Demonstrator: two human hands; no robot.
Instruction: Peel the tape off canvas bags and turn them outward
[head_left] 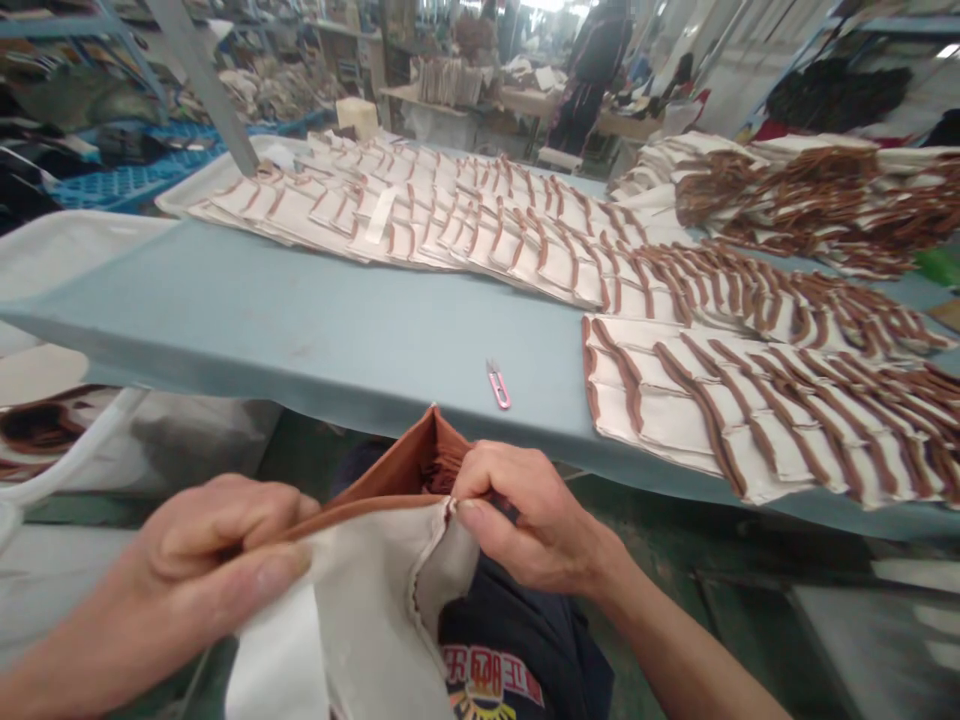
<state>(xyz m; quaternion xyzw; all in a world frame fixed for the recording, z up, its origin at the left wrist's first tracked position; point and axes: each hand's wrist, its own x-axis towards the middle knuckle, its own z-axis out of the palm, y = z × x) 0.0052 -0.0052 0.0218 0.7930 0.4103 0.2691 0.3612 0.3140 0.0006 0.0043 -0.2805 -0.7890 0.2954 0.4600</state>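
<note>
A sewn fabric piece, cream outside with a brown edge and brown inner face (375,580), is stretched between my two hands over my lap. My left hand (232,550) pinches its brown edge, thumb on the cream side, above a white paper strip (281,655). My right hand (525,510) grips the top corner, where a stitched seam runs down. Some brown fringe-like material shows inside the opening behind my right fingers. Beyond my hands, pink thread snips (498,385) lie on the table, touched by neither hand.
The blue-covered table (322,320) carries overlapping rows of cream and brown pieces (750,390). A heap of brown and cream pieces (810,195) stands at the back right. White plastic bins (90,245) sit at the left, near a metal post (210,85). A person (592,75) stands far back.
</note>
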